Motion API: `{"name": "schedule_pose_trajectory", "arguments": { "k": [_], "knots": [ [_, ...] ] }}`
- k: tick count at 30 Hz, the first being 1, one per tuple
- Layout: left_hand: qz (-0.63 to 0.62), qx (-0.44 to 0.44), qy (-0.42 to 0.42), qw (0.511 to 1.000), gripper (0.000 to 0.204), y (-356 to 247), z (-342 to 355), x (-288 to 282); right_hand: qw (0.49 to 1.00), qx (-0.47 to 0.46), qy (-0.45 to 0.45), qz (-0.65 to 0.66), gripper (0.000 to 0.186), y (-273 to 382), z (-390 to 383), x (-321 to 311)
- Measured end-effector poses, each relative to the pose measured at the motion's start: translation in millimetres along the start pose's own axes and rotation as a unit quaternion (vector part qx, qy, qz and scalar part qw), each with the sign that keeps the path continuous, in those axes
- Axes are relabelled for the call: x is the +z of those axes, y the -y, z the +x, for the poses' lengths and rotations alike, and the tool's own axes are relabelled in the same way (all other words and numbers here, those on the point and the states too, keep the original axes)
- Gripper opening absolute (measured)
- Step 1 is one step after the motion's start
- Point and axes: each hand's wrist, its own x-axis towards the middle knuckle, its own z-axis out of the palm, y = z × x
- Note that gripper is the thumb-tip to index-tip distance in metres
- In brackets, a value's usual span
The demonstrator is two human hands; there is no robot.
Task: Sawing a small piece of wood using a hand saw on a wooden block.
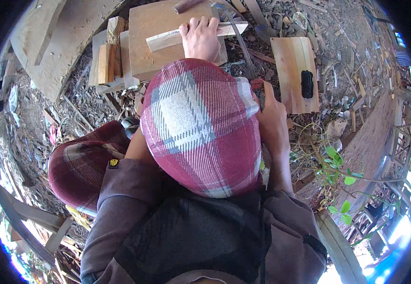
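Note:
My left hand (201, 41) is closed over a thin, pale strip of wood (165, 41), pressing it against the top of a broad wooden block (141, 21). Fingers curl over the strip's far edge. To the right, my right hand (274, 116) is wrapped round the reddish handle of a long curved knife (247, 54). Its narrow blade reaches forward, past the right end of the strip. My knee in plaid cloth hides part of the right hand's grip and my left forearm.
Right of the knife lies a flat board (286, 71) with a black oblong object (307, 84) on it. Offcuts (108, 57) stand left of the block. A large plank (68, 42) leans at far left. Wood chips litter the ground; a leafy plant (338, 165) grows at right.

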Motion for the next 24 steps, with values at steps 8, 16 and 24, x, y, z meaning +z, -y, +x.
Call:
{"name": "schedule_pose_trajectory", "arguments": {
  "k": [8,16,24],
  "knots": [
    [-0.001,0.023,-0.03,0.999,0.015,3.6,-3.7,-1.6,0.998,-0.045,0.01,-0.036,0.03,8.0,71.9,17.3],
    [0.014,0.009,-0.031,0.999,0.017,-6.7,-2.6,6.3,0.996,-0.04,-0.002,-0.078,0.034,8.9,70.6,17.7],
    [0.01,0.024,-0.057,0.998,0.021,2.0,-6.2,0.4,0.997,-0.026,0.04,-0.061,0.035,6.1,38.7,0.8]
  ]
}}
